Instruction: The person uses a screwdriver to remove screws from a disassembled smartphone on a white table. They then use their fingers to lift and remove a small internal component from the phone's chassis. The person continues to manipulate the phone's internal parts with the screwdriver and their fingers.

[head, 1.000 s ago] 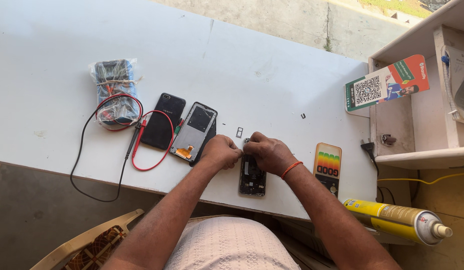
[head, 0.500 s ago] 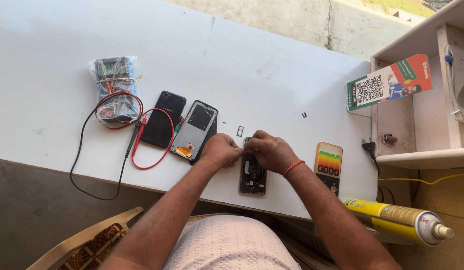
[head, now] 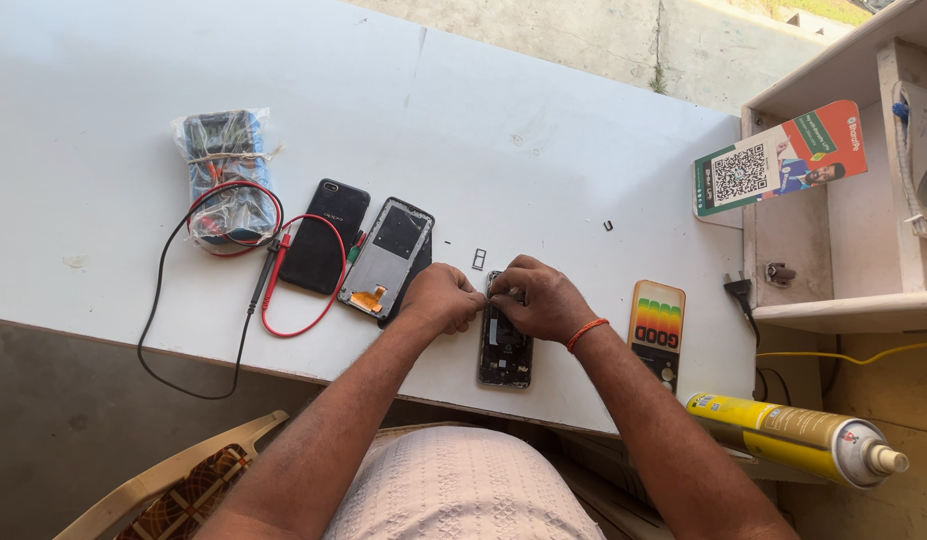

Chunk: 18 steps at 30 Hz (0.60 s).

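Observation:
An opened phone body (head: 506, 352) with its inner parts showing lies on the white table (head: 504, 130) near the front edge. My left hand (head: 442, 297) pinches at its top left corner. My right hand (head: 540, 298), an orange band on its wrist, covers the phone's top end with its fingers closed on it. What the fingertips hold there is hidden. Just above the hands lies a tiny rectangular tray (head: 479, 259).
Left of the hands lie a detached screen panel (head: 388, 258) and a black phone (head: 324, 236). Further left sits a plastic-wrapped multimeter (head: 225, 178) with red and black leads. A colourful small device (head: 657, 333) lies right, a yellow spray can (head: 794, 438) below it, a shelf unit (head: 844, 220) beyond.
Both hands stay on the top of the opened phone, with only slight finger movement. Nothing else on the table has moved.

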Tool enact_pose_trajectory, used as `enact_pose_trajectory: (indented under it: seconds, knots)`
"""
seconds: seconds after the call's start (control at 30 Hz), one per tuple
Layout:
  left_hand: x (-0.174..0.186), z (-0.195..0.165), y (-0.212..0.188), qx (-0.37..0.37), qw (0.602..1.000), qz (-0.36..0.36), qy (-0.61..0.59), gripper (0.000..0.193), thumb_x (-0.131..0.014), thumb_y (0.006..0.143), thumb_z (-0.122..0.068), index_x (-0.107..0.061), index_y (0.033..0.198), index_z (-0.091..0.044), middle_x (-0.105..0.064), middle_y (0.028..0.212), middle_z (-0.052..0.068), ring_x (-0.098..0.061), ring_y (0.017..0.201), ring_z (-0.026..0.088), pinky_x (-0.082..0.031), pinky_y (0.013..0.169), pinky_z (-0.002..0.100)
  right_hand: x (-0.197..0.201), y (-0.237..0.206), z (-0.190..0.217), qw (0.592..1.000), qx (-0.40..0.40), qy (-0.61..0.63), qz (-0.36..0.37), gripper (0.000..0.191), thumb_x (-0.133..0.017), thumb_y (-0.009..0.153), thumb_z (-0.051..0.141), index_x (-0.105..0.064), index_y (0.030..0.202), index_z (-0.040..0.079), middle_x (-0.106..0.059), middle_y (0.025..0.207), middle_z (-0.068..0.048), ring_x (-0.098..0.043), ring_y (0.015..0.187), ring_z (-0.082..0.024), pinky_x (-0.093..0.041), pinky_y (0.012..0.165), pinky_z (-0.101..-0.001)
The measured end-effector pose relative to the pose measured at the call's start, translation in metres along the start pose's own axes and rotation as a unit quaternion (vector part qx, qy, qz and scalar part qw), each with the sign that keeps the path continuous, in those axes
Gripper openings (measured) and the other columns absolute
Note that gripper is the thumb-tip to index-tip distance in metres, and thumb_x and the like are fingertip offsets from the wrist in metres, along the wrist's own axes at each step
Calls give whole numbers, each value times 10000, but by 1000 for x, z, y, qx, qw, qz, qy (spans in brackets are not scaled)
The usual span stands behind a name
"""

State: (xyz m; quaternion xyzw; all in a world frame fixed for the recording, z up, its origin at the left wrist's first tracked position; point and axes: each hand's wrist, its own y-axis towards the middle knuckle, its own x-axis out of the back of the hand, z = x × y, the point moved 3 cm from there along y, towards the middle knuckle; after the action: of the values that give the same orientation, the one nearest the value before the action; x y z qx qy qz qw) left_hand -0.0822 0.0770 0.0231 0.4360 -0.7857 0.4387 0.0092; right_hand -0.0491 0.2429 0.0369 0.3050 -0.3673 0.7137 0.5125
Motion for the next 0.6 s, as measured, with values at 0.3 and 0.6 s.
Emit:
enact_pose_trajectory:
  seconds: [0.3,0.6]
  knots:
    - [-1,0,1,-7,1000,2,12,174,-756,897,-203,-732,958,-41,-750,727,76,-734,626,113,-587,519,239,0,6,2,999,-38,-16,22,29,-786,851,177,-786,872,158,-724,1009,8,-735,863,-141,-651,763,-291]
    - [0,0,1,-6,1000,9,-2,172,-761,896,-201,-733,946,-39,-746,719,79,-731,623,117,-584,519,243,5,7,6,998,-56,35,5,51,-766,843,142,-774,883,111,-727,945,-34,-703,829,-142,-609,746,-315]
